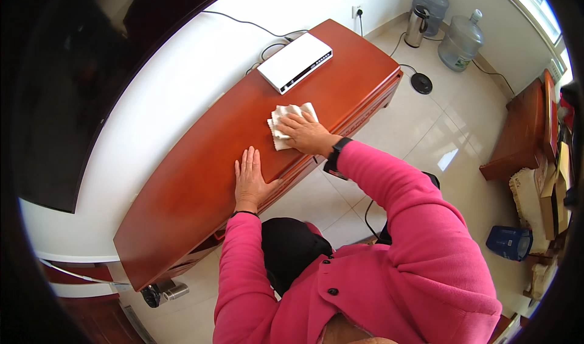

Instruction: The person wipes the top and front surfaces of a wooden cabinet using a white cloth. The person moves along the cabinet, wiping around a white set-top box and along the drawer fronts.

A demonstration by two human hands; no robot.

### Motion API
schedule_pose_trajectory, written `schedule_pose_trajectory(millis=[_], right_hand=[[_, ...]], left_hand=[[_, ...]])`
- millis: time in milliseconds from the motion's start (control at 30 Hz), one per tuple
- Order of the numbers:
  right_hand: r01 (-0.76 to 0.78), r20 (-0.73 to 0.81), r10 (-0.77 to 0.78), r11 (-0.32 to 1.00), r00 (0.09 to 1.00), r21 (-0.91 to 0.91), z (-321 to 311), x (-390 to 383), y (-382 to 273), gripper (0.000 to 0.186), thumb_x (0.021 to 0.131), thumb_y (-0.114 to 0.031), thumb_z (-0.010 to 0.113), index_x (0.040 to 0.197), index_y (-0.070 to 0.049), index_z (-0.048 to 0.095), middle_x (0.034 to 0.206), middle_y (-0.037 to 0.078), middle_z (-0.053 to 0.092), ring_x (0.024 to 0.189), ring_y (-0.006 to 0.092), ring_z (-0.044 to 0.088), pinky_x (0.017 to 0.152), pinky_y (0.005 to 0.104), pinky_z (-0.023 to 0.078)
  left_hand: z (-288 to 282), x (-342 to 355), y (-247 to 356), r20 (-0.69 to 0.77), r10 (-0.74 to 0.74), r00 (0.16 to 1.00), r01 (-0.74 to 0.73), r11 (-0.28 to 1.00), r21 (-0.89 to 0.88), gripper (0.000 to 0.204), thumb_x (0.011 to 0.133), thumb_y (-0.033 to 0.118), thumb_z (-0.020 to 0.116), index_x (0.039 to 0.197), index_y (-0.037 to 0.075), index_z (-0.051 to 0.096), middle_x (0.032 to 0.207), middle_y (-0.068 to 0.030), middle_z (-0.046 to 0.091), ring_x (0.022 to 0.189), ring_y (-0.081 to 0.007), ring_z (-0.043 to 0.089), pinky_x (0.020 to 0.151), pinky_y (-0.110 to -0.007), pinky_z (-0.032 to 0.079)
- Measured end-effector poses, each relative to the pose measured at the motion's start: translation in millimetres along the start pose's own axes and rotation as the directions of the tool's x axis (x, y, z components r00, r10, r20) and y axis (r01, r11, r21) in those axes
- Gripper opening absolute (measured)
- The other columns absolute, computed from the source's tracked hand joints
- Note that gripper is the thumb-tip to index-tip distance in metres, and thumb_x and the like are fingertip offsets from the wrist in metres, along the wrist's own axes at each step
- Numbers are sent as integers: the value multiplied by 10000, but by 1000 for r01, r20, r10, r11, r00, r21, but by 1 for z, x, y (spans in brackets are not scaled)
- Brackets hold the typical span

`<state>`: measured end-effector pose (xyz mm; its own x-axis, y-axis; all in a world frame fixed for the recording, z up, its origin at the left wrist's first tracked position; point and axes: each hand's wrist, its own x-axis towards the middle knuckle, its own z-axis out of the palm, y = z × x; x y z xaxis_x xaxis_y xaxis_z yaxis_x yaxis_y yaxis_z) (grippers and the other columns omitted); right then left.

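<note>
A long reddish-brown wooden cabinet [182, 192] stretches diagonally along the wall. Near its front edge my left hand [250, 179] lies flat on the top, fingers spread, holding nothing. Farther right, my right hand [302, 132] presses a cream-coloured cloth [282, 142] against the wood. The cloth is crumpled, and part of it sticks out past my fingertips. Just beyond the cloth, apart from it, a white set-top box [295, 62] rests on the cabinet with dark cables behind it.
A large black television [67, 100] hangs at the left. Two clear water jugs [460, 41] and a steel kettle [417, 26] stand on the tiled floor at the far right, near a round black kettle base [421, 83]. A blue bin [509, 243] lies beside wooden furniture [517, 125].
</note>
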<state>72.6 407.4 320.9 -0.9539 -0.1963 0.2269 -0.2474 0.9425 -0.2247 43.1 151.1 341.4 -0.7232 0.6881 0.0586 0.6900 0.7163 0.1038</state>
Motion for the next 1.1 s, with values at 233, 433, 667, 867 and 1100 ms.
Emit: schedule_pose_trajectory(millis=[233, 433, 667, 867, 1100], right_hand=[[-290, 91, 301, 950, 949, -117, -37, -59, 58, 519, 1025, -328, 475, 1521, -190, 411, 1616, 46, 311, 1515, 259, 219, 1228, 475, 167], [-453, 49, 459, 886, 887, -94, -53, -63, 131, 530, 1051, -349, 376, 1554, -186, 343, 1626, 58, 301, 1522, 266, 213, 1242, 467, 142], [-620, 153, 622, 782, 768, -62, -82, -49, 223, 575, 1036, -348, 373, 1588, -219, 278, 1673, 42, 190, 1550, 271, 116, 1246, 486, 96], [-595, 208, 607, 794, 767, -125, -88, -14, 287, 566, 1040, -361, 404, 1583, -251, 288, 1671, 33, 188, 1549, 276, 116, 1241, 512, 107], [-507, 193, 520, 854, 832, -114, -80, 44, 314, 522, 1057, -321, 409, 1567, -264, 311, 1662, 11, 211, 1546, 254, 137, 1240, 518, 122]], left_hand=[[2, 1, 2, 18, -15, 1000, 16, 1000, -12, 1104, 739, 477, 816, 1558, 30, 227, 1639, -142, 216, 1516, -296, 197, 1239, -510, 157], [-4, 2, 6, 71, -41, 997, 39, 999, 32, 1091, 742, 475, 815, 1552, 26, 239, 1640, -143, 214, 1515, -297, 196, 1243, -492, 158], [-7, 4, 8, 84, -48, 995, 47, 999, 17, 1107, 712, 478, 829, 1537, 1, 267, 1628, -165, 235, 1510, -318, 207, 1236, -510, 161], [-8, 8, 7, 127, -63, 990, 62, 998, 12, 1120, 701, 500, 825, 1531, -8, 271, 1620, -185, 241, 1514, -327, 198, 1237, -505, 141], [-4, 9, 2, 140, -44, 989, 39, 999, 36, 1134, 680, 508, 835, 1517, -23, 284, 1609, -203, 258, 1506, -343, 217, 1230, -511, 145]])
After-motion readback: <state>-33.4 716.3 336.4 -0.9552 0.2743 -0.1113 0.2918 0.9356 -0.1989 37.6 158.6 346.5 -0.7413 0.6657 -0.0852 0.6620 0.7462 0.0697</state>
